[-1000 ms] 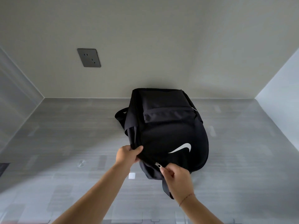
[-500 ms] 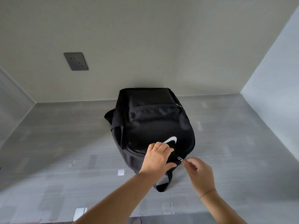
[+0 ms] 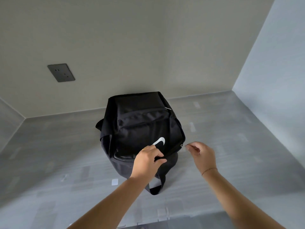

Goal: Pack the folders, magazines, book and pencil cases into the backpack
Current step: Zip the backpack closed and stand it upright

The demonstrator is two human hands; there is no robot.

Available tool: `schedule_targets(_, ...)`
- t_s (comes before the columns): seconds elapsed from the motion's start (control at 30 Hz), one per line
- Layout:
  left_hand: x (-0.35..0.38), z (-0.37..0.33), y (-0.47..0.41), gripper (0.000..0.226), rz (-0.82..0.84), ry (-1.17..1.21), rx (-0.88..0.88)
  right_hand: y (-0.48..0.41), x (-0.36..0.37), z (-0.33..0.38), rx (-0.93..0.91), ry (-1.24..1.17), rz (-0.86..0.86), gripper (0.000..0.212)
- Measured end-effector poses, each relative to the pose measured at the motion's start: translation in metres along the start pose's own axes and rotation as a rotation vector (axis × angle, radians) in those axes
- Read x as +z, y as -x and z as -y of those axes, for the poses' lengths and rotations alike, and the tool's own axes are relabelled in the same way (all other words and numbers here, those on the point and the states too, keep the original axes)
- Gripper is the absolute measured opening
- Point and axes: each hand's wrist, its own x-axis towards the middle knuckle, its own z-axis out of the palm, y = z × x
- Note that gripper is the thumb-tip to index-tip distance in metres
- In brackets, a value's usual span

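Note:
A black backpack (image 3: 142,126) with a white swoosh logo lies on the grey surface, its top end toward me. My left hand (image 3: 148,160) grips the fabric at the near top edge, just below the logo. My right hand (image 3: 200,153) pinches the zipper pull (image 3: 183,145) at the backpack's right side. The main zipper line runs along the near edge between my hands. A black strap loop (image 3: 156,187) hangs toward me. No folders, magazines, book or pencil cases are in view.
The grey table (image 3: 231,146) meets a beige back wall with a dark socket plate (image 3: 61,72). A pale side panel (image 3: 272,71) stands at the right. Small tape marks (image 3: 115,182) dot the surface.
My right hand has drawn the zipper pull from the near middle round to the backpack's right side. My left hand moved from the left edge to the near top edge.

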Motion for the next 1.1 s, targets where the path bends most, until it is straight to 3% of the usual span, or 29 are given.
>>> schedule_targets(0.2,0.005,-0.007,-0.006,0.018,0.095,-0.037,-0.062,-0.037,-0.007,-0.011,0.117,-0.025,0.010,0.013)
schedule_targets(0.47,0.042,-0.052,-0.055,0.045,0.193,-0.084,-0.086,-0.037,-0.015,-0.012,0.097,-0.126,0.112,0.007)
schedule_targets(0.8,0.070,-0.058,-0.072,0.008,0.189,-0.094,-0.161,-0.042,-0.010,-0.019,0.114,-0.061,0.157,0.010)
schedule_targets(1.1,0.074,-0.050,-0.068,0.005,0.113,0.001,-0.189,-0.101,0.016,-0.020,0.132,-0.031,0.152,0.011)
